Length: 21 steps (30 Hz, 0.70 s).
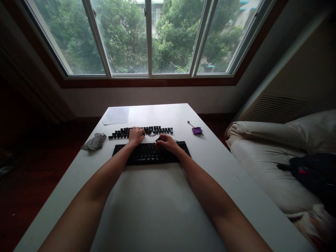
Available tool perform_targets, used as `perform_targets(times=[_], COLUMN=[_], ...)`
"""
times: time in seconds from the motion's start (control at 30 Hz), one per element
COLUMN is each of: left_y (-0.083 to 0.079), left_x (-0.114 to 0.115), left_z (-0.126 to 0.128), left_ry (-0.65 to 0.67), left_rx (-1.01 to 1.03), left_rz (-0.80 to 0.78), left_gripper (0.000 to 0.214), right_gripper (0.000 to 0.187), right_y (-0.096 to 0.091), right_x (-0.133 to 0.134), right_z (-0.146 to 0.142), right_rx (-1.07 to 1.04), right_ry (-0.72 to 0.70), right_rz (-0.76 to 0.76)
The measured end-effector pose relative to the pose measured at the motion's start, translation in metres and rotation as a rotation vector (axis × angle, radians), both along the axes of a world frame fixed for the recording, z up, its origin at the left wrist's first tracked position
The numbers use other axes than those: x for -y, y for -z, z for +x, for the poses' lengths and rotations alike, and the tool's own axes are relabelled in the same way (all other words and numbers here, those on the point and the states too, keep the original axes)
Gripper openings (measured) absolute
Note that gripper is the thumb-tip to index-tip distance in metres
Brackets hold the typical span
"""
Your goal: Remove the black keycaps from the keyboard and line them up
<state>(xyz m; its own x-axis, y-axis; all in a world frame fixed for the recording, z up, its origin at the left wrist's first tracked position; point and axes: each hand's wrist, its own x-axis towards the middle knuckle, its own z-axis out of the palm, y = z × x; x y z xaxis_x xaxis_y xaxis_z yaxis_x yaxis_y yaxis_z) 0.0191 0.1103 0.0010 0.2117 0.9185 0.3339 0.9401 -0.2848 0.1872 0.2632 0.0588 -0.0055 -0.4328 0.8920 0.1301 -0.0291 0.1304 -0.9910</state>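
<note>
A black keyboard [147, 155] lies across the middle of a white table [162, 203]. Just beyond it stand rows of loose black keycaps [119, 133]. My left hand [136, 135] rests over those rows with its fingers curled down; what they hold is hidden. My right hand [166, 141] sits at the keyboard's far edge, fingers pinched on a small dark object that looks like a keycap.
A sheet of paper [116, 115] lies at the table's far left. A grey pile [93, 142] sits at the left edge. A purple tool [196, 130] lies to the right. A light sofa [273, 164] with a dark bag [315, 175] stands on the right.
</note>
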Motion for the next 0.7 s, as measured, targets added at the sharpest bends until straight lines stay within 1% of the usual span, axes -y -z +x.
perform_targets(times=[0.23, 0.47, 0.57, 0.7], left_y=[-0.002, -0.007, -0.008, -0.009], left_x=[-0.001, 0.005, 0.01, 0.024], left_z=[0.002, 0.003, 0.004, 0.009], left_ry=[-0.032, -0.059, -0.056, -0.023], left_rx=[-0.031, -0.03, -0.007, 0.025], left_rz=[-0.028, -0.041, -0.016, 0.023], left_gripper=[0.017, 0.02, 0.02, 0.018], right_gripper=[0.03, 0.031, 0.035, 0.032], right_y=[0.001, -0.003, -0.004, -0.005], right_x=[0.0, 0.001, 0.0, 0.0], right_z=[-0.001, -0.003, -0.003, -0.004], right_rx=[0.008, -0.047, -0.08, -0.044], right_ry=[0.006, 0.028, 0.029, 0.034], right_rz=[-0.02, -0.018, 0.002, 0.016])
